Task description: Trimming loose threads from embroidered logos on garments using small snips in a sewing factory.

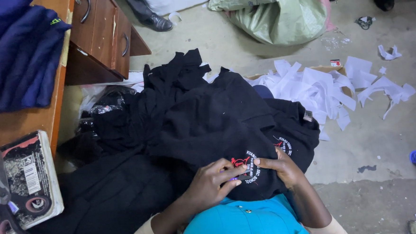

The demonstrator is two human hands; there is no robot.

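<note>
Black garment [218, 126] draped over my lap, heaped on more black cloth spilling to the floor; lying there, it puts the embroidered crest [248, 166] right under my eyes.

Left hand [211, 183]: fingers curled nearly closed, tips pinching a small tool [233, 179] at the crest's lower edge. Too small to tell what kind. Low grip, close to the stitching, for fine control.

Right hand [282, 167]: lies flat on the cloth just beside the crest, thumb and forefinger pressing down, nothing clasped. Looks meant to keep the fabric taut and flat where the other hand works.

Scissors [4, 208] rest on a worn book [28, 176] at the bench [14, 122] edge to my left, near at hand. Folded blue cloth [15, 56] stacked further along it. White scraps [320, 89] litter the floor ahead, well apart from my lap.
</note>
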